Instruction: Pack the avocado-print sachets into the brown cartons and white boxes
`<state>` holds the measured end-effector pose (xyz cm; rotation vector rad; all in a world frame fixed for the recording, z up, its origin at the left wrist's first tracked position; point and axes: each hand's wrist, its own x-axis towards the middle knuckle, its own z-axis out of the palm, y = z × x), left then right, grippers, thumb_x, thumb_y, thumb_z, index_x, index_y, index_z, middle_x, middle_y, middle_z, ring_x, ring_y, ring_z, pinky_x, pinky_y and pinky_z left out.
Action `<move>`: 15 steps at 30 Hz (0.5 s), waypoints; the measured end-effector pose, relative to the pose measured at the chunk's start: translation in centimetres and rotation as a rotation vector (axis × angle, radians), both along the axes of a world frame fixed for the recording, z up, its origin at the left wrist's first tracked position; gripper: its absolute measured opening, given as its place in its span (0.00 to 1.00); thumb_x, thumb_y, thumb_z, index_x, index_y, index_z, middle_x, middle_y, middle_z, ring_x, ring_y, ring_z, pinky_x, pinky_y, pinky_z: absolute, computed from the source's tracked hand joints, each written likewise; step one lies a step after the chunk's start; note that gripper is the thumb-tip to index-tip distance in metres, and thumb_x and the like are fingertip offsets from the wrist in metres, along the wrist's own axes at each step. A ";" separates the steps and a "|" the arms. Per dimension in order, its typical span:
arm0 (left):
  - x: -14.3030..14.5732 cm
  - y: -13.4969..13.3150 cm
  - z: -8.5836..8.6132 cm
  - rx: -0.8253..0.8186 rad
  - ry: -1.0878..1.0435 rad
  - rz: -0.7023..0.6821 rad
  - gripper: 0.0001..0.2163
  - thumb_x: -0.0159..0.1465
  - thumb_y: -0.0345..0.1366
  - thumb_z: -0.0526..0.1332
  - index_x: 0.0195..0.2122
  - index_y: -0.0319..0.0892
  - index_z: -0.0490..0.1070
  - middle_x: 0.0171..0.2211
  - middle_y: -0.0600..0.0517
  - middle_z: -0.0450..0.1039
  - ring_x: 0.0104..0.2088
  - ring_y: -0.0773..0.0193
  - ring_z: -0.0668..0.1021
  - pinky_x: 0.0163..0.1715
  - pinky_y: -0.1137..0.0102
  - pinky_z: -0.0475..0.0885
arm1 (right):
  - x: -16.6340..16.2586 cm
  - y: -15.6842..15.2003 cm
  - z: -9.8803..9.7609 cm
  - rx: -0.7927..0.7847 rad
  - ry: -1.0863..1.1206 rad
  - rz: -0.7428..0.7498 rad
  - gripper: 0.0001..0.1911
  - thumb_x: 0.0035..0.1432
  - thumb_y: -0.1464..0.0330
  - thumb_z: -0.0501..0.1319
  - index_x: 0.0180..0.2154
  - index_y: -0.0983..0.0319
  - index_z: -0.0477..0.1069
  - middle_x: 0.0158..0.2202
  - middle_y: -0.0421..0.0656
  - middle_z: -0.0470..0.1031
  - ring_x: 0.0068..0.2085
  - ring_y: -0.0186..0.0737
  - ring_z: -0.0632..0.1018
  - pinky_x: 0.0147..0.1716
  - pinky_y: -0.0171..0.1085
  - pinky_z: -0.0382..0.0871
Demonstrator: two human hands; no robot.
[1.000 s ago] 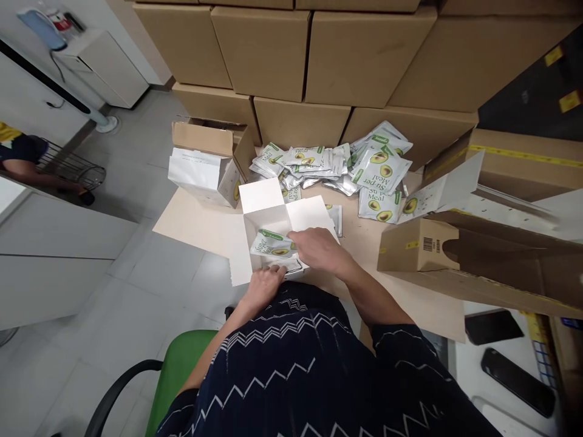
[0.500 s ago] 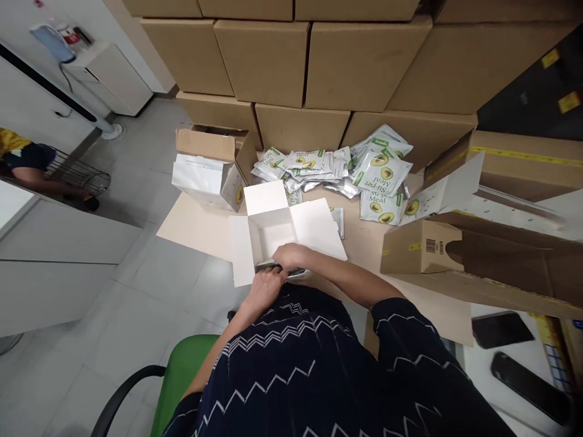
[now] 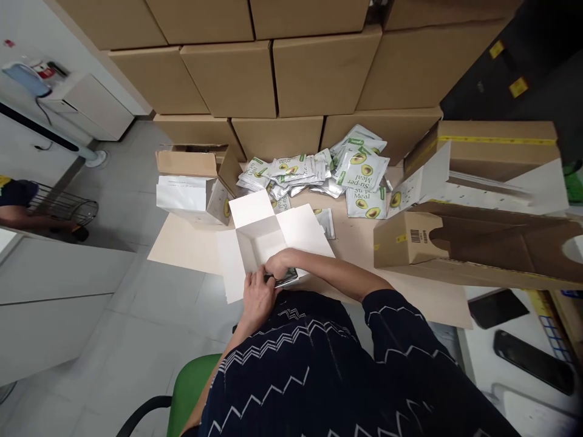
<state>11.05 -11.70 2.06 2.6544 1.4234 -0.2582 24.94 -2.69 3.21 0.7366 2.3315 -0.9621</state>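
An open white carton (image 3: 255, 243) with its flaps spread sits at the near edge of the table. My right hand (image 3: 279, 264) reaches down into its near side, fingers curled on a silver pouch (image 3: 286, 278) standing against the near wall. My left hand (image 3: 257, 296) rests against the carton's near wall from outside, fingers curled at the rim. A heap of silver avocado-print pouches (image 3: 319, 173) lies behind the carton.
A second white carton (image 3: 191, 197) stands at the left in front of an open brown box. A long brown box (image 3: 473, 243) lies on its side at right. Stacked cardboard boxes (image 3: 277, 79) wall the back. Two dark phones (image 3: 531, 361) lie at right. Another person's arm (image 3: 27, 212) shows far left.
My right hand carried a pouch from above the carton down into its near side, where it now presses it. My left hand stayed at the near wall. The view shifted slightly.
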 end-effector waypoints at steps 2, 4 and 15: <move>0.0 0.2 0.0 -0.051 0.023 -0.009 0.15 0.67 0.44 0.57 0.48 0.43 0.74 0.59 0.38 0.64 0.55 0.48 0.71 0.56 0.52 0.62 | 1.7 -0.8 2.2 -0.028 0.137 -0.074 0.17 0.52 0.72 0.61 0.45 0.71 0.76 0.36 0.49 0.79 0.34 0.43 0.76 0.30 0.35 0.65; -0.1 0.3 0.1 -0.075 0.041 -0.028 0.14 0.67 0.44 0.56 0.48 0.43 0.74 0.58 0.40 0.67 0.52 0.48 0.74 0.53 0.53 0.64 | 5.1 -1.5 4.3 -0.107 0.443 -0.275 0.16 0.55 0.68 0.61 0.46 0.66 0.76 0.35 0.46 0.79 0.35 0.39 0.77 0.33 0.33 0.66; -0.1 0.2 -0.2 -0.079 -0.026 -0.085 0.11 0.67 0.40 0.57 0.48 0.47 0.73 0.60 0.47 0.68 0.57 0.48 0.71 0.59 0.46 0.57 | 20.8 -0.7 -6.1 0.156 0.404 -2.035 0.14 0.43 0.68 0.71 0.24 0.62 0.65 0.22 0.41 0.69 0.30 0.37 0.73 0.29 0.34 0.66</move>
